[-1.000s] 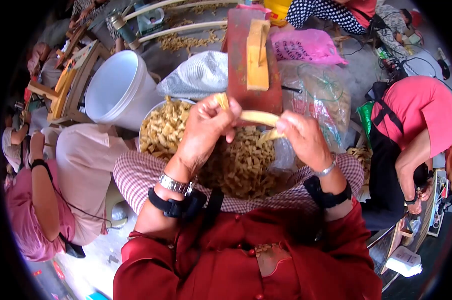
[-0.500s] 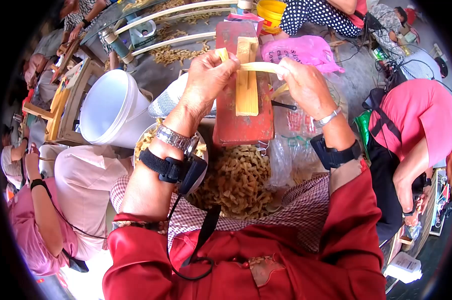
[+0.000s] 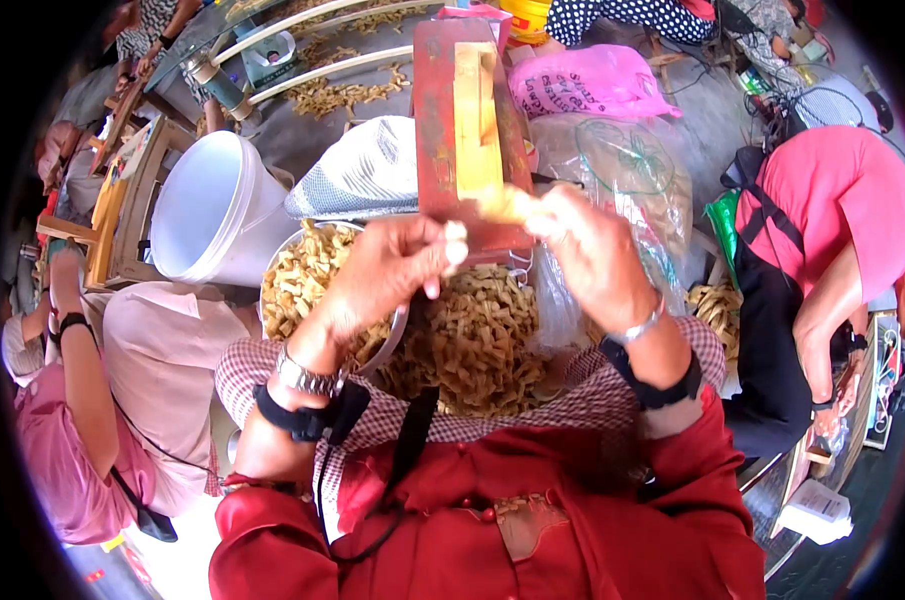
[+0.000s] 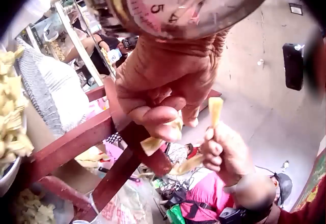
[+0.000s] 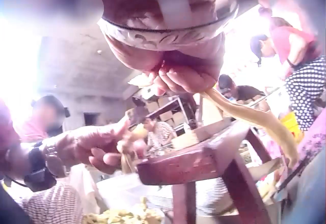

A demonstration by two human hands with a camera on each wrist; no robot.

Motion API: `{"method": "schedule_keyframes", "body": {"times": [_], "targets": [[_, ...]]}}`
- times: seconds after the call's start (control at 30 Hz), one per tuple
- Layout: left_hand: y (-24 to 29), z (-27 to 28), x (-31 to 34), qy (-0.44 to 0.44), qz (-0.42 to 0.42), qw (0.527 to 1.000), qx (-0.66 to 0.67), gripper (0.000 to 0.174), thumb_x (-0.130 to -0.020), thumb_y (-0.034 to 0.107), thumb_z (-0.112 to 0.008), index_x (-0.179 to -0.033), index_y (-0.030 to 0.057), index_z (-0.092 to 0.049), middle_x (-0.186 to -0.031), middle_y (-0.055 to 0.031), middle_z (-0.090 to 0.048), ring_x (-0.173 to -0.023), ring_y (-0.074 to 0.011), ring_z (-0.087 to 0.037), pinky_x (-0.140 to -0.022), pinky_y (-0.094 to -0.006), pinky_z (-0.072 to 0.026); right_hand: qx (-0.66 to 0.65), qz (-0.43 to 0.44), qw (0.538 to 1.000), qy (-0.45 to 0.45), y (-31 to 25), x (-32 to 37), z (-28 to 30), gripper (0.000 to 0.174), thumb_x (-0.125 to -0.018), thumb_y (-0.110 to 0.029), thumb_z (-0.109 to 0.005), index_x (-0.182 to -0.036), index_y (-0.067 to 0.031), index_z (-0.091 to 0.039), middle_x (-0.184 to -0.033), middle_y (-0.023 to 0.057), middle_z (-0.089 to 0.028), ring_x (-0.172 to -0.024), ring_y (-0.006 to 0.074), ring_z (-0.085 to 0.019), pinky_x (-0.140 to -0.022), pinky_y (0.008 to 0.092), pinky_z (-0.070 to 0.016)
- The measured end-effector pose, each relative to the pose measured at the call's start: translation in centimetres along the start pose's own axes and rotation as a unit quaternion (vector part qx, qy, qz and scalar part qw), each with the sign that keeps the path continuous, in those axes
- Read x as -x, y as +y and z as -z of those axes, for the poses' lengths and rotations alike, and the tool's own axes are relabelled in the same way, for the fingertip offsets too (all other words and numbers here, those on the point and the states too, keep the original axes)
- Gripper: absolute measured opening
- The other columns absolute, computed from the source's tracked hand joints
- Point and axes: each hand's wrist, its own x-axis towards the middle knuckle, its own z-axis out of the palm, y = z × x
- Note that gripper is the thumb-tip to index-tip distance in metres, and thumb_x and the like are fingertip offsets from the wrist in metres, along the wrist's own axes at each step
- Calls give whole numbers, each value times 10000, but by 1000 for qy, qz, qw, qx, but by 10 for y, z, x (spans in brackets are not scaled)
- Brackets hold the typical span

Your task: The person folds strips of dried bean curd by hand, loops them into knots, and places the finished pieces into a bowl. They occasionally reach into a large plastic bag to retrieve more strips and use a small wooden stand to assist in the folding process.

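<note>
My left hand (image 3: 387,270) pinches a short pale yellow piece (image 4: 152,145) of a soft-looking strip between thumb and fingers. A little to the right, my right hand (image 3: 594,255) grips a longer pale yellow strip (image 5: 254,114). One end of it stands up from the fist, and a curved tail hangs below. The hands are apart, with no strip stretched between them. Beneath them lies a heap of cut yellow-brown pieces (image 3: 477,345) between the knees. A basin (image 3: 397,335) of similar pieces sits left of the heap. Ahead stands a red wooden bench (image 3: 434,120) bearing a wooden block (image 3: 477,120).
To the left is a white bucket (image 3: 197,205), with a grey-white sack (image 3: 367,165) beside the bench. A clear plastic bag (image 3: 612,190) and a pink bag (image 3: 592,82) lie on the right. People sit close on both sides, including one in a pink top (image 3: 827,210).
Both hands moved forward over the bench with a strip stretched between them, then came back toward the body. The strip has parted, and each hand now holds a separate piece.
</note>
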Motion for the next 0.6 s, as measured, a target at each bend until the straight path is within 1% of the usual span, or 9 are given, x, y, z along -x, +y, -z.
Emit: {"method": "schedule_keyframes", "body": {"times": [0.07,0.13,0.17,0.27,0.33,0.4,0.5,0.53,0.6], "targets": [[-15,-8,22,-31,51,997,39,335,-867,358,-636,-903,25,-627,-706,0,-620,-576,-50,-559,-422,-170,-388,-20,67,997,12,-18,24,-19,84,-846,-135,-593,-824,-74,-540,-697,94,-595,-642,290,-616,-531,375,-474],[-32,-25,38,-52,107,989,86,334,-898,352,-595,-911,19,-621,-691,2,-599,-568,-61,-555,-428,-174,-405,-15,116,993,-35,-41,46,-35,118,-828,-164,-615,-813,-93,-523,-689,53,-577,-608,219,-605,-498,343,-461],[-56,-34,46,-50,64,985,151,345,-932,351,-540,-903,17,-619,-690,7,-586,-560,-58,-533,-430,-177,-408,-11,135,990,-41,-45,59,-49,94,-816,-147,-639,-879,-108,-581,-693,41,-567,-600,219,-597,-495,333,-459],[-69,-58,60,-56,101,957,264,368,-965,348,-473,-873,21,-615,-694,14,-580,-574,-55,-504,-474,-180,-412,-106,167,979,-40,-55,90,-84,135,-774,-89,-635,-766,-99,-500,-635,49,-505,-583,238,-566,-541,353,-459],[-68,-70,63,-30,170,910,377,348,-960,339,-485,-884,26,-615,-711,-7,-590,-573,-67,-502,-531,-198,-435,-132,141,976,-96,-63,105,-93,144,-746,-62,-629,-761,-91,-490,-645,59,-506,-599,246,-565,-563,361,-448],[-58,-68,69,-35,222,889,399,304,-951,305,-510,-935,15,-600,-688,-18,-573,-557,-91,-495,-540,-199,-437,-167,113,969,-143,-65,115,-95,101,-816,-92,-595,-820,-57,-500,-683,101,-520,-635,286,-568,-577,371,-438],[-50,-67,75,-35,196,868,454,267,-941,266,-533,-972,5,-581,-657,-19,-544,-552,-104,-490,-534,-206,-437,-289,25,941,-176,-65,122,-93,113,-892,-140,-539,-925,-33,-525,-727,155,-545,-694,379,-553,-614,395,-442],[-66,-62,72,-78,179,863,465,267,-945,260,-521,-977,-2,-562,-669,-12,-539,-543,-70,-497,-494,-177,-436,-338,-9,929,-152,-65,124,-94,117,-915,-142,-526,-908,-26,-521,-688,116,-538,-629,291,-568,-581,352,-442],[-73,-61,71,-83,138,883,440,256,-944,252,-525,-974,1,-562,-659,1,-528,-540,-60,-484,-474,-176,-416,-405,-96,886,-203,-67,124,-83,148,-943,-154,-496,-914,-11,-517,-666,67,-536,-581,165,-558,-553,295,-447]]}}
